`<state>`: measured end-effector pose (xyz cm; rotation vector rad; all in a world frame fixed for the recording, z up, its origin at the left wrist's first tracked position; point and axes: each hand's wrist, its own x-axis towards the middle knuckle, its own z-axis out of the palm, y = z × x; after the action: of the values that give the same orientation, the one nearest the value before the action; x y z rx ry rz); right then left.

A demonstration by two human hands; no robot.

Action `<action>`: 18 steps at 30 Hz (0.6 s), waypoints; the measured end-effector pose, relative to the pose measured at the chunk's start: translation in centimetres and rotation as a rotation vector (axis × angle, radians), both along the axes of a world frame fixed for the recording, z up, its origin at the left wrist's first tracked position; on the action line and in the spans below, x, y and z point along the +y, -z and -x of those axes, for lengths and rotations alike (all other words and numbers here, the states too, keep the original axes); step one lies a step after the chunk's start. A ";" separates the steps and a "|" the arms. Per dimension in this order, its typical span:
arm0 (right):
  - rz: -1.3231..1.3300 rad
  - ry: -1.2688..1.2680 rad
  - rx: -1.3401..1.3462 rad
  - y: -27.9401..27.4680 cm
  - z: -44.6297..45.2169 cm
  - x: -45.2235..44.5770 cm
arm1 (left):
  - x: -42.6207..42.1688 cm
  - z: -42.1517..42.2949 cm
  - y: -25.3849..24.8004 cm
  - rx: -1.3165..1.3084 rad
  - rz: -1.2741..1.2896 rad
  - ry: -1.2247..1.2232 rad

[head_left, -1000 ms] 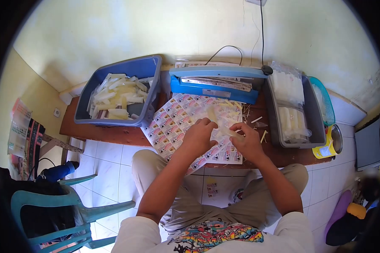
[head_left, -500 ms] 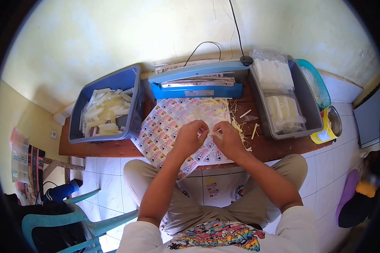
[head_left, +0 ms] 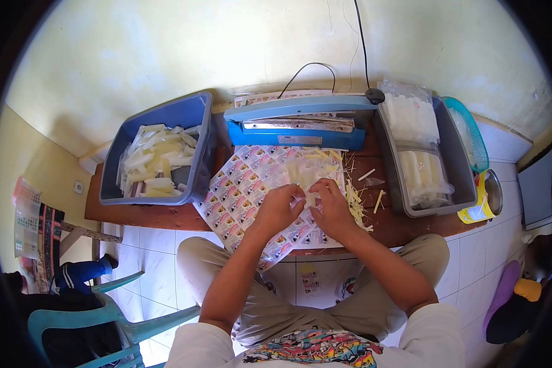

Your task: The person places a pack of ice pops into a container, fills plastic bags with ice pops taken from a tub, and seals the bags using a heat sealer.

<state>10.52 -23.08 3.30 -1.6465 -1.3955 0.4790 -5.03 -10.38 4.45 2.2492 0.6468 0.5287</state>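
Over a sheet of printed labels (head_left: 233,199), my left hand (head_left: 279,208) and my right hand (head_left: 332,207) are close together with fingers bent. Pinched between their fingertips is a small translucent plastic bag (head_left: 313,199); its contents are partly hidden by my fingers. More clear plastic (head_left: 282,172) lies on the sheet just beyond my hands. Thin pale yellow strips (head_left: 354,202) are scattered beside my right hand. Behind the sheet stands a blue impulse sealer (head_left: 297,136), its long arm raised a little above the base.
At left, a blue-grey tub (head_left: 203,156) holds many pale filled packets. The grey tub (head_left: 466,178) at right holds bagged packets. Beyond it are a teal basket (head_left: 481,150) and a yellow can (head_left: 477,211). A green plastic chair (head_left: 73,319) stands lower left.
The view has shifted slightly, so the table things appear a little lower and farther right. My hands stay together over the sheet, with small finger movements around the plastic bag.
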 end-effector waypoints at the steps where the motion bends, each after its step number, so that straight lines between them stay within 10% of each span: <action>1: 0.001 0.000 0.001 0.0 -0.2 0.1 | 0.0 0.1 0.1 0.032 0.021 0.008; 9: -0.047 0.245 -0.493 -2.3 -1.4 0.1 | -0.2 0.1 -1.3 0.092 0.095 -0.073; 18: 0.066 0.192 -0.458 1.2 -2.5 0.8 | -0.8 0.3 0.5 0.138 -0.219 -0.112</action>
<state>13.01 -22.28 2.10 -2.0053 -1.5326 0.0330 -5.37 -11.15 3.94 2.4826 0.8235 0.5240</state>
